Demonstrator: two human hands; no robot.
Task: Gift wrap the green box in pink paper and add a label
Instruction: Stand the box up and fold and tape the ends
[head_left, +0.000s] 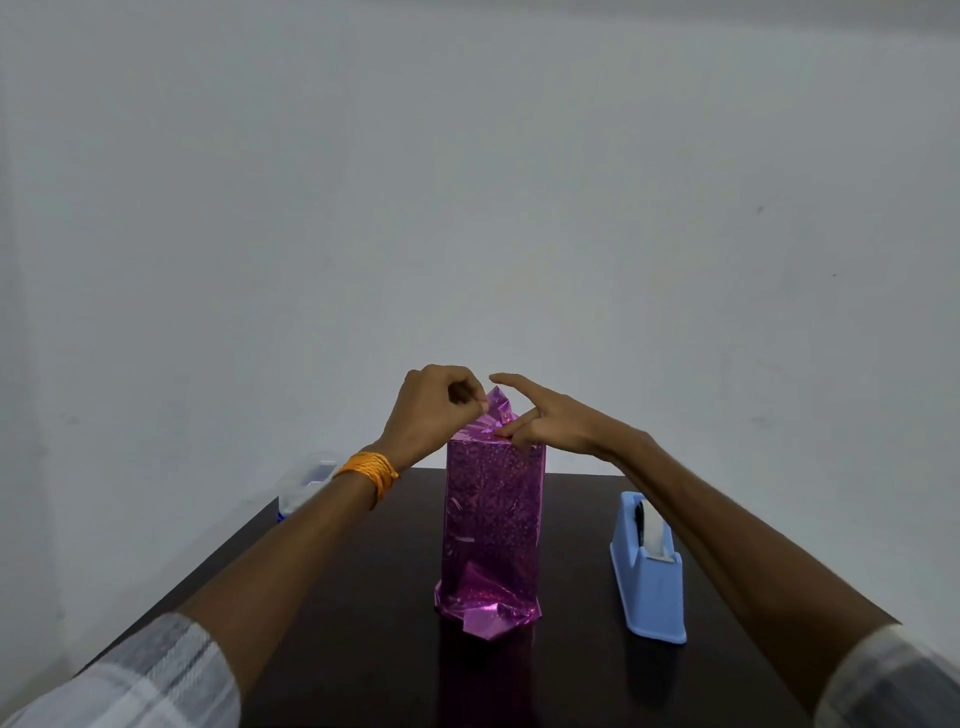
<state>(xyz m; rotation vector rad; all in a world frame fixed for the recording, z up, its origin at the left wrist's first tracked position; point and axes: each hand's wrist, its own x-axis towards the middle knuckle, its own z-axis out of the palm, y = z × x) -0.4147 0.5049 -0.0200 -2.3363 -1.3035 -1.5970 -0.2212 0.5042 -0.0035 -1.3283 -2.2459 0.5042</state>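
Note:
A tall box wrapped in shiny pink paper (491, 525) stands upright in the middle of the dark table (363, 649). None of the green box shows through the wrap. Loose paper flaps stick up at its top end (496, 410), and folded paper bunches at its base. My left hand (434, 410) is at the top left, its fingers curled and pinching the raised flap. My right hand (540, 421) reaches in from the right, index finger stretched out above the flap, lower fingers pressing the folded paper onto the box top.
A light blue tape dispenser (647, 566) with a white roll stands on the table to the right of the box. A clear plastic container (306, 483) sits at the far left corner. A plain wall runs behind the table's far edge.

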